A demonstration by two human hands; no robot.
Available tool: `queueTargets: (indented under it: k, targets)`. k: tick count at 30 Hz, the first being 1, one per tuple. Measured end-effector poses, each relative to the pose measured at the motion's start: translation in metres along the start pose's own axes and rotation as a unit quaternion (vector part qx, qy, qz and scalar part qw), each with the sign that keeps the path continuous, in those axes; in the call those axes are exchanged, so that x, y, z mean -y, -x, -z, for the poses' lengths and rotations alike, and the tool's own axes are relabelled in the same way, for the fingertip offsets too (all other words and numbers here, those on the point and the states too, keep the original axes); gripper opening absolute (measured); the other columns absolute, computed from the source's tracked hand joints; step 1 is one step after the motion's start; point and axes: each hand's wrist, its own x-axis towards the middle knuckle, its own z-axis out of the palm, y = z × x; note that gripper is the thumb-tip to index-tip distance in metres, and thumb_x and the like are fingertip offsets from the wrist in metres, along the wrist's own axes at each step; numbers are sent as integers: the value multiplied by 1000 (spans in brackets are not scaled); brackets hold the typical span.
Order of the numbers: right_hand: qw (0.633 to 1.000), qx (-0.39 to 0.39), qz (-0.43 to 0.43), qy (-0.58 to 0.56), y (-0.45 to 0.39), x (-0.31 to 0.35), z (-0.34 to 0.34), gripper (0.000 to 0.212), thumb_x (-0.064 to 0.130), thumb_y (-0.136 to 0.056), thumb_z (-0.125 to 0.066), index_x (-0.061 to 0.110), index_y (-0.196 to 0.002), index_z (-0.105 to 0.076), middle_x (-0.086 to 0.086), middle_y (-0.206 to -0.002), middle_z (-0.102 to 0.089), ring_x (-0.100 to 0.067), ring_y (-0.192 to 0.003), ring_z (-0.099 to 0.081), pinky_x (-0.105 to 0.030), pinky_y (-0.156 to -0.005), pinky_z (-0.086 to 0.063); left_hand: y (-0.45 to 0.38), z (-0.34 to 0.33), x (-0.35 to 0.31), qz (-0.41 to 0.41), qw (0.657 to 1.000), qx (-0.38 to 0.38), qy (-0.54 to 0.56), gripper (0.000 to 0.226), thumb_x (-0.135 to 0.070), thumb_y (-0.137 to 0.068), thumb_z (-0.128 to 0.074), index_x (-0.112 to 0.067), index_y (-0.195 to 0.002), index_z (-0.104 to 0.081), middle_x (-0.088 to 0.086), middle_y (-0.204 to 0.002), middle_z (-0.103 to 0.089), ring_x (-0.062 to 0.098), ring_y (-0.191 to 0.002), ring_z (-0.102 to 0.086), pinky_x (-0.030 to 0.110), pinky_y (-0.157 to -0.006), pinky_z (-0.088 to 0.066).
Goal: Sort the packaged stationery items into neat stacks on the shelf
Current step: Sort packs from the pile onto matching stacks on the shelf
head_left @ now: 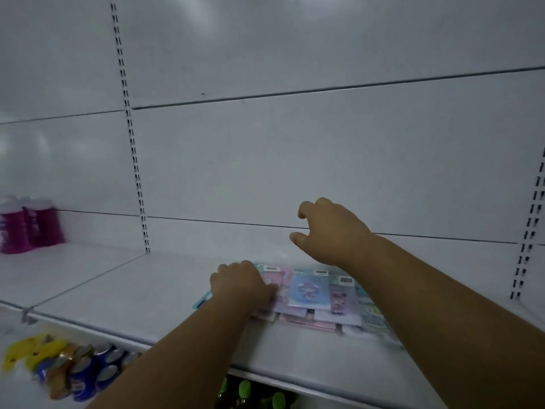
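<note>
Packets [309, 290] lie overlapped near the shelf [147, 290] front edge, left hand [240, 283] gripping their left side, right hand [327, 231] hovering loosely curled and empty, so a careless pull may spill them off.

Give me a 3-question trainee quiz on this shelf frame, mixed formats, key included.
1. True or false: the right hand grips a packet.
2. Which hand rests on the stationery packets? A) left hand B) right C) neither
3. Fill in: the pink bottles stand at the shelf's far ____ end.

Key: 1 false, it hovers above them holding nothing; 2 A; 3 left.
</note>
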Motion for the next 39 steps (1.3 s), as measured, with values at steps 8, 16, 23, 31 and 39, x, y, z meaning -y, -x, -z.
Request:
queueTargets:
  k: [8,16,23,31,39]
  targets:
    - [993,12,-118,2,2,21,-34,45,45,-89,-57,18,-124,-52,-7,-120,-54,-27,-105,-56,-38,-88,-48,-18,11,16,-38,927,-32,372,50,-17,-87,-61,-9,-132,-41,13,-132,-49,34,-119,-54,40,-97,-45]
    - [959,159,-230,34,7,28,-82,43,41,-89,-56,9,-118,-58,-11,-124,-62,-28,-112,-58,-32,-90,-44,-9,53,64,-34,723,31,689,26,0,-80,-63,-15,-100,-61,9,-92,-68,20,-69,-60,28,-62,-48]
    - [937,195,-284,62,-8,28,-98,36,40,-79,-63,15,-104,-62,-7,-115,-65,-31,-105,-62,-35,-91,-46,0,66,87,-83,671,96,730,27,4,-86,-66,-11,-108,-61,16,-86,-69,19,-61,-61,24,-51,-47]
    - [909,-64,-325,-253,0,30,-89,9,0,-76,-61,8,-72,-63,-9,-72,-65,-23,-69,-67,-29,-68,-59,8,59,83,-107,640,119,751,29,3,-87,-66,-15,-109,-61,14,-87,-71,21,-68,-65,29,-61,-51]
    - [843,-215,-318,-377,83,-21,-12,20,-4,-80,-67,11,-92,-74,1,-69,-69,-1,-47,-56,-14,-46,-41,51,65,20,-159,589,166,775,30,7,-86,-65,-13,-109,-62,17,-88,-71,24,-71,-65,36,-70,-54]
